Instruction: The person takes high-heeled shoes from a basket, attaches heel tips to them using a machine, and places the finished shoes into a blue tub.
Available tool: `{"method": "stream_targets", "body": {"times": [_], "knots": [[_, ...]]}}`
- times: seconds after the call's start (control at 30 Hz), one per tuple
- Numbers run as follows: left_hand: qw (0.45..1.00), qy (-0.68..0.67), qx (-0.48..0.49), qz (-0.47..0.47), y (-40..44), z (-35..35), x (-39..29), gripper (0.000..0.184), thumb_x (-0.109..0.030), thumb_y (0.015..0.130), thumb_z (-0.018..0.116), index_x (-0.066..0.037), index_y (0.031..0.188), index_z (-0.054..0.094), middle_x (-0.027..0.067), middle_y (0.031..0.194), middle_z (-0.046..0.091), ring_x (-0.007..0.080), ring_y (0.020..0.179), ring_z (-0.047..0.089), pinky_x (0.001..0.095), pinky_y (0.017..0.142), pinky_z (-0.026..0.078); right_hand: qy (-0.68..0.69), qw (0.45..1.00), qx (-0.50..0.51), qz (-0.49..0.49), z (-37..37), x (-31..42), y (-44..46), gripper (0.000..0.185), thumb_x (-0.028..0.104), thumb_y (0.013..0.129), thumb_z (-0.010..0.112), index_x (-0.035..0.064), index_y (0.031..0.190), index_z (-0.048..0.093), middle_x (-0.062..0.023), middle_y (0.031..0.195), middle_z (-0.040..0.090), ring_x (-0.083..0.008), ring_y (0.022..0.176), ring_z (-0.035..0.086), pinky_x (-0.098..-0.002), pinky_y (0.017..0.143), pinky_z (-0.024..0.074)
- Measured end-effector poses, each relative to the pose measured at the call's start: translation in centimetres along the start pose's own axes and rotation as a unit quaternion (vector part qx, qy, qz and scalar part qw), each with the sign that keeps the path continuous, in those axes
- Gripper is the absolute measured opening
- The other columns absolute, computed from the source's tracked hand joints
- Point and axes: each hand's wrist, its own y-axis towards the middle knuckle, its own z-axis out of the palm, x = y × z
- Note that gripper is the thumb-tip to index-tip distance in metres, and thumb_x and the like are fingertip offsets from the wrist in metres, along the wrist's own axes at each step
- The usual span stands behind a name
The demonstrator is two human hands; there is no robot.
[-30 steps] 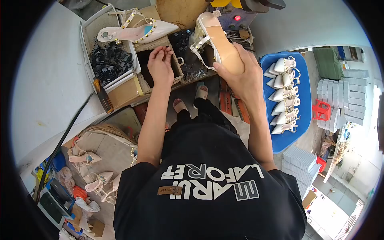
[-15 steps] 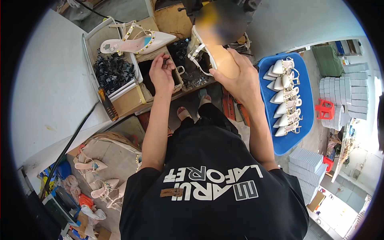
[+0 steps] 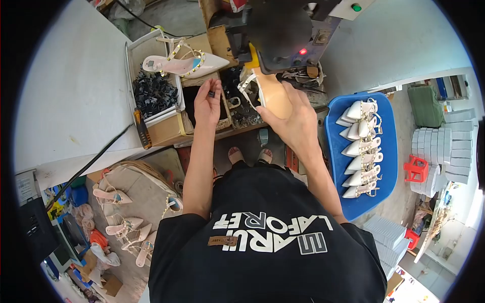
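Observation:
My right hand (image 3: 293, 115) is closed around the heel end of a strappy shoe (image 3: 275, 97), its tan sole turned up. The shoe's front end is under a dark machine (image 3: 283, 33), beside a yellow part (image 3: 252, 56), so its toe is hidden. White straps hang on the shoe's left side. Over an open box compartment (image 3: 191, 103), my left hand (image 3: 207, 105) pinches a small black piece (image 3: 211, 94) between curled fingertips. Left of that hand, a pale pointed studded shoe (image 3: 187, 64) lies across a white box (image 3: 157, 117) holding many small black pieces (image 3: 154, 93).
An orange-handled tool (image 3: 142, 130) hangs at the bench edge. On the right stands a blue tub (image 3: 331, 146) with several white pointed shoes (image 3: 361, 146). More shoes (image 3: 124, 224) lie in a container at lower left. A red stool (image 3: 416, 168) and stacked boxes are farther right.
The view has shifted, showing more of the machine, with a red light visible on it. My right hand still holds the shoe at the machine. The black piece in my left fingertips now shows more plainly.

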Motion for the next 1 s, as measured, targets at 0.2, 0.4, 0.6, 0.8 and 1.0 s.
{"method": "stream_targets", "body": {"times": [0.2, 0.4, 0.6, 0.8, 1.0], "knots": [[0.996, 0.069, -0.020, -0.047, 0.0, -0.4, -0.5, 0.020, -0.018, 0.099, 0.060, 0.001, 0.105, 0.059, 0.0085, 0.095, 0.062, 0.0124, 0.070, 0.056, 0.0204, 0.050, 0.042, 0.008, 1.000, 0.012, 0.007, -0.1, -0.4, 0.0, 0.072, 0.035, 0.071, 0.084, 0.0010, 0.129, 0.057, -0.0222, 0.117, 0.062, -0.0380, 0.104, 0.064, -0.0432, 0.087, 0.0531], [0.994, 0.078, -0.082, -0.008, 0.0, 0.5, -0.2, 0.013, -0.002, 0.096, 0.052, 0.004, 0.107, 0.056, 0.0128, 0.096, 0.064, 0.0199, 0.077, 0.058, 0.0262, 0.059, 0.048, 0.012, 1.000, 0.017, 0.009, 0.0, -0.8, 0.4, 0.074, 0.036, 0.070, 0.084, -0.0006, 0.128, 0.057, -0.0234, 0.114, 0.063, -0.0389, 0.102, 0.064, -0.0439, 0.087, 0.0529], [0.997, 0.069, -0.041, 0.007, -0.8, 0.6, -0.3, 0.016, -0.009, 0.099, 0.053, 0.002, 0.108, 0.059, 0.0122, 0.102, 0.065, 0.0202, 0.081, 0.059, 0.0285, 0.066, 0.049, 0.041, 0.999, 0.011, -0.004, 0.1, -1.0, 0.2, 0.074, 0.036, 0.070, 0.084, -0.0028, 0.127, 0.058, -0.0245, 0.110, 0.064, -0.0391, 0.099, 0.065, -0.0429, 0.085, 0.0535], [0.998, 0.061, 0.028, 0.007, -0.8, 0.3, -0.4, 0.030, -0.018, 0.098, 0.063, 0.000, 0.121, 0.061, 0.0050, 0.104, 0.064, 0.0152, 0.085, 0.058, 0.0261, 0.072, 0.049, 0.027, 1.000, -0.013, -0.005, 0.3, -0.9, -0.3, 0.074, 0.038, 0.070, 0.084, -0.0007, 0.127, 0.058, -0.0241, 0.110, 0.064, -0.0396, 0.098, 0.066, -0.0435, 0.085, 0.0541], [0.994, -0.045, 0.063, -0.077, -0.6, -1.0, -0.9, 0.027, -0.017, 0.098, 0.062, 0.001, 0.117, 0.061, 0.0087, 0.106, 0.064, 0.0194, 0.091, 0.058, 0.0251, 0.068, 0.047, 0.024, 0.999, 0.016, 0.044, -0.6, -0.6, -0.9, 0.077, 0.042, 0.071, 0.082, 0.0085, 0.134, 0.053, -0.0222, 0.110, 0.061, -0.0403, 0.096, 0.066, -0.0444, 0.083, 0.0550]]}}
